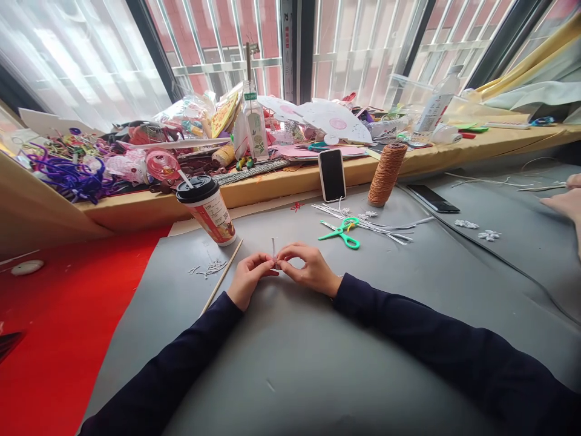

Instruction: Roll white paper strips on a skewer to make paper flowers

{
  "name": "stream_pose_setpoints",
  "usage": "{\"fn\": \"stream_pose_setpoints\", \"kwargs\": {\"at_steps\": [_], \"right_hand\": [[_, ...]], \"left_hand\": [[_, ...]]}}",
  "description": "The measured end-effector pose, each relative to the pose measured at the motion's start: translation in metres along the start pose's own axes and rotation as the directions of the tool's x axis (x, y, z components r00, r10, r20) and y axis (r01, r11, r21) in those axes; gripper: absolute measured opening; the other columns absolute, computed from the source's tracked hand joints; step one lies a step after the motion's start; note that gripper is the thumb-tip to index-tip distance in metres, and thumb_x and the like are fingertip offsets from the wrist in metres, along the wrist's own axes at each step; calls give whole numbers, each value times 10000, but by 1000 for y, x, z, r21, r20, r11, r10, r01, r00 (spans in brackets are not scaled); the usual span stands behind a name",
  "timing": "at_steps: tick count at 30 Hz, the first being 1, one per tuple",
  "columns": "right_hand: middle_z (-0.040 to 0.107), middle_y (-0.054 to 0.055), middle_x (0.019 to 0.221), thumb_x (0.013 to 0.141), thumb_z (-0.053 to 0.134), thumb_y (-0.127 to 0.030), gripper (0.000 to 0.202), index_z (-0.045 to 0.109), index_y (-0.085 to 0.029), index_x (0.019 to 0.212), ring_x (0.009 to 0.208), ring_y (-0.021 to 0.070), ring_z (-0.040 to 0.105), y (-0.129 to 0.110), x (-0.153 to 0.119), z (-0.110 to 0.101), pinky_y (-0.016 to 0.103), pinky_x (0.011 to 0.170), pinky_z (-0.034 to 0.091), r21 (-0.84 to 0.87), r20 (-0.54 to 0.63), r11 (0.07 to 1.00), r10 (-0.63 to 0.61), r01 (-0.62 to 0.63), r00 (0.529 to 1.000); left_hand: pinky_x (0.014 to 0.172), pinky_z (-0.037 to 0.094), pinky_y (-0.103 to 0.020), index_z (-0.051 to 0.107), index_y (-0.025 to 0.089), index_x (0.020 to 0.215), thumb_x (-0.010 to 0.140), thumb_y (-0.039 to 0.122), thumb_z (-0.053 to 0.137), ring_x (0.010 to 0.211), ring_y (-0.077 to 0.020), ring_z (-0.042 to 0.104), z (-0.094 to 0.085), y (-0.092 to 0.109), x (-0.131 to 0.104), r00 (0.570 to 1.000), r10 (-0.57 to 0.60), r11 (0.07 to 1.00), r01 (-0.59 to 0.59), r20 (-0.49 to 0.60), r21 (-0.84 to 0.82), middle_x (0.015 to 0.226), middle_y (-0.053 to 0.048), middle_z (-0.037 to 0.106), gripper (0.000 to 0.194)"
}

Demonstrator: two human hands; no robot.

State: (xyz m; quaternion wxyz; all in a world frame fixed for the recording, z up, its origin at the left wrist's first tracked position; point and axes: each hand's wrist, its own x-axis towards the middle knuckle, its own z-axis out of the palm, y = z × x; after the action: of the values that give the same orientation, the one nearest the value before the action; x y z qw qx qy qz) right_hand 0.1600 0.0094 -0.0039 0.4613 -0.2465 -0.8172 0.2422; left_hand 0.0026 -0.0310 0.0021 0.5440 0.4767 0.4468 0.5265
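Note:
Both hands meet above the grey table mat [281,363]. My left hand [249,275] pinches a small white cord [274,247], one end of which sticks up between the fingertips. My right hand [308,266] closes thumb and forefinger on the same cord from the right. The part between the fingers is mostly hidden. Green-handled scissors [342,233] lie partly open beyond my right hand, beside a bundle of white cords [385,227]. A thin wooden stick [221,277] and short white cord pieces [211,267] lie left of my left hand.
A lidded paper cup [209,212] stands at the back left. Behind are a propped phone [332,175], a brown thread spool [387,175] and a cluttered sill [272,178]. Another phone [433,198], white knotted pieces [489,235] and another person's hand [565,203] are at the right.

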Motion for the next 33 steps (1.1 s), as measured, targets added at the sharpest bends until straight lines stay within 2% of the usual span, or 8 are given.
{"fn": "stream_pose_setpoints", "kwargs": {"at_steps": [8, 12, 19, 25, 30, 33], "right_hand": [[630, 20, 816, 781, 490, -249, 121, 579, -216, 857, 921, 163, 510, 5, -1, 1, 274, 762, 441, -270, 41, 960, -64, 73, 997], [627, 24, 812, 785, 484, -254, 124, 572, -216, 863, 933, 167, 500, 6, -1, 1, 271, 745, 439, -310, 45, 947, -71, 82, 996], [642, -4, 910, 753, 523, -231, 68, 584, -228, 785, 931, 174, 490, 10, 1, 1, 333, 850, 378, -323, 33, 929, -178, 179, 983], [664, -27, 871, 729, 563, -249, 53, 613, -249, 746, 901, 174, 495, 8, 0, 2, 339, 832, 346, -298, -25, 949, -116, 103, 993], [675, -47, 832, 722, 580, -280, 54, 631, -266, 712, 900, 183, 493, 2, 0, 2, 408, 908, 214, -301, -81, 954, -27, 1, 996], [674, -57, 828, 722, 579, -277, 56, 631, -271, 702, 893, 179, 492, -1, 1, 2, 412, 912, 182, -295, -82, 955, -5, -20, 997]], "left_hand": [[720, 492, -303, 574, 130, 710, 660, 286, 612, 687, -127, 556, 1, 1, 1, 997, 12, 997, -7, -71, 71, 709, -20, 563, 168], [706, 500, -304, 575, 128, 702, 649, 291, 621, 691, -130, 557, 1, 1, 1, 996, 16, 997, -9, -88, 80, 711, -20, 565, 178], [710, 498, -299, 584, 129, 721, 654, 291, 620, 694, -127, 557, 1, -2, 2, 992, 52, 992, -37, -118, 123, 726, -18, 578, 179], [728, 496, -306, 597, 129, 719, 643, 287, 629, 699, -131, 567, 1, -1, 1, 992, 44, 994, -32, -115, 102, 746, -24, 593, 179], [752, 489, -319, 602, 133, 698, 636, 273, 632, 735, -140, 572, 1, -1, 0, 996, 4, 1000, -2, -91, 22, 756, -23, 600, 156], [765, 483, -322, 601, 129, 692, 634, 259, 633, 734, -141, 575, 0, -1, 0, 997, -14, 1000, 13, -81, -21, 755, -26, 598, 146]]}}
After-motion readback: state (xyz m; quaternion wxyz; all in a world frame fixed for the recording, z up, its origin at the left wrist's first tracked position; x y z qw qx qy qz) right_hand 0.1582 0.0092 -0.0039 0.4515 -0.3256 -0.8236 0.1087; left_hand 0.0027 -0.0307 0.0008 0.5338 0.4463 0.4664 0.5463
